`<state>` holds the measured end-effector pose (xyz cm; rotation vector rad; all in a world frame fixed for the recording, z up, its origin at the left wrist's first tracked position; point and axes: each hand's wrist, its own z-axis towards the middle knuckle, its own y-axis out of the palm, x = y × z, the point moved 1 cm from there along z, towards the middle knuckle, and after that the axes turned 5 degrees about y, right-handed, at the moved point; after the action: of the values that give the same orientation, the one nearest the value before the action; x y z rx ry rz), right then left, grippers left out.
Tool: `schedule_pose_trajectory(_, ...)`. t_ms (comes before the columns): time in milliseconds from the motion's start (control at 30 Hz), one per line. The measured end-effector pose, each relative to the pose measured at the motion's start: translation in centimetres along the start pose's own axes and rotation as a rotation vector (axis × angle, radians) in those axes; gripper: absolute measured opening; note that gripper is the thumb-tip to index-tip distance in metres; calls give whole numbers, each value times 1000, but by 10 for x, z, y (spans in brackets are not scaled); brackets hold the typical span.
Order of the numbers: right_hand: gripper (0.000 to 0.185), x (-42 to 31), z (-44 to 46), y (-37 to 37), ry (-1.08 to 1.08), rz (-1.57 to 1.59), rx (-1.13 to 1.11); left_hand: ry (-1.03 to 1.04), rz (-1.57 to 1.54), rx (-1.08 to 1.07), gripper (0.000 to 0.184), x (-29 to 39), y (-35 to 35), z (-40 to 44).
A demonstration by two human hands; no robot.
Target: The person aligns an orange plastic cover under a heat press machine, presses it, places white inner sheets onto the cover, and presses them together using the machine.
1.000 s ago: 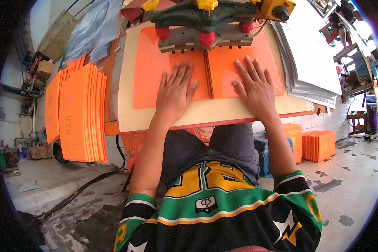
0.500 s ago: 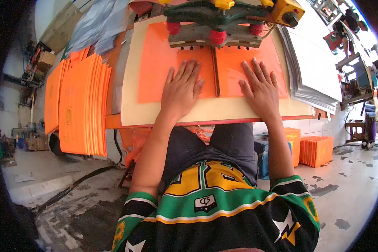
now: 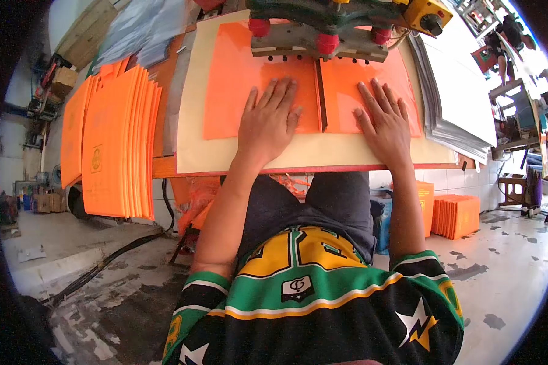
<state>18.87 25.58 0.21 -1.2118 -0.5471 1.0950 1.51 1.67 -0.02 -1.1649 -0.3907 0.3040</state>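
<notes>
Just above and behind the left hand [image 3: 265,129] and right hand [image 3: 388,131], the head view faces forward and down.

Wears short-sleeved green, black and yellow jersey [image 3: 323,281], white-and-yellow curved stripe across front. Displays large yellow block lettering [image 3: 277,252] with dark edging, black-and-white shield badge [image 3: 296,289] marked G. Bears white-and-yellow star with black bolt [image 3: 417,324] toward right side. Has green-and-black sleeves [image 3: 206,295] with white bands. Wears plain dark trousers [image 3: 341,201].

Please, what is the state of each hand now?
Left hand: open, flat on the orange sheeting, holding nothing.
Right hand: open, flat on the orange sheeting, holding nothing.
</notes>
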Motion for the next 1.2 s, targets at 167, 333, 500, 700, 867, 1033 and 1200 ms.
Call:
schedule_pose_trajectory(167,62,1,1,1,-9,-13,5,5,11,18,62,-1,1,0)
schedule_pose_trajectory(333,63,-1,3,-1,-9,-19,-13,-27,-3,11,62,3,-3,1)
schedule_pose_trajectory(500,63,-2,3,-2,-13,-17,-12,-21,3,40,60,0,2,-1)
schedule_pose_trajectory(700,64,-4,3,-7,3,6,-31,-12,9,88,58,0,4,-1)
schedule_pose_trajectory(867,64,-4,4,-6,5,7,-36,-35,-23,13,61,1,1,-2)
schedule_pose_trajectory(1033,65,-4,3,-6,17,18,-44,-11,-12,54,61,1,1,-2)
schedule_pose_trajectory(1200,65,-1,3,-2,13,3,-46,-10,-19,61,60,2,1,-2)
